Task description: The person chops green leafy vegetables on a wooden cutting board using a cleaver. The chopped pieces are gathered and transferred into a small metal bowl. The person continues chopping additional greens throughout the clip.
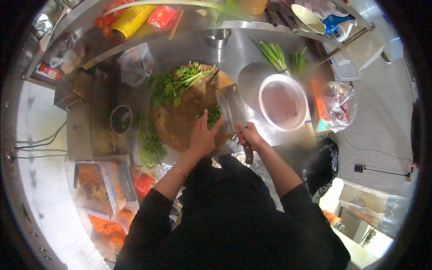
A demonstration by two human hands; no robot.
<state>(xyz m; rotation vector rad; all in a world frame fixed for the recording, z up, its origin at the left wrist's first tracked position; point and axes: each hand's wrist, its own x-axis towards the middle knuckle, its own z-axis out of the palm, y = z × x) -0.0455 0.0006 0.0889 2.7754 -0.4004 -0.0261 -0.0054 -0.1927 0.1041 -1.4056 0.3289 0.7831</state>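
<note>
My right hand (250, 135) grips a broad cleaver (233, 104) where its brown handle meets the blade. The blade lies tilted over the right side of a round wooden chopping board (175, 125). Fingers spread, my left hand (204, 135) touches a small heap of chopped green herbs (214, 116) beside the blade. A bunch of leafy herbs with pale stems (179, 81) rests on the board's upper left. More leafy greens (148, 141) lie along the board's left edge.
Right of the board stands a white plastic tub (284, 103) of pinkish contents, with scallions (274, 55) behind it. A steel bowl (218, 37) is at the back. To the left are a plastic bag (136, 64) and a round container (121, 119). A shelf edge (189, 27) crosses above.
</note>
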